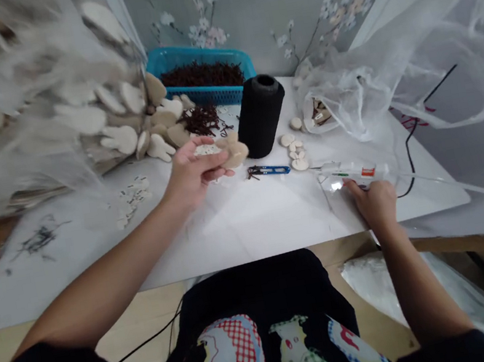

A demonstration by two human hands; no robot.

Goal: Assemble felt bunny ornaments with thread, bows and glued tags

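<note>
Left of the black cone [261,116], our left hand [189,174] pinches a beige piece [234,150] — right of it, our right hand [376,202] grips a glue gun [353,172].

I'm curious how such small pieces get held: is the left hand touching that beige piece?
Touching. The head view shows it plainly: the thumb of the left hand lies on the near edge of the beige piece.

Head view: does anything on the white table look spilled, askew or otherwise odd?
Mildly. A brown clump lies outside the blue basket, which holds similar strands, so it may have spilled. Dark wispy scraps lie loose on the table's left side, like stray litter. Nothing looks plainly damaged.
</note>
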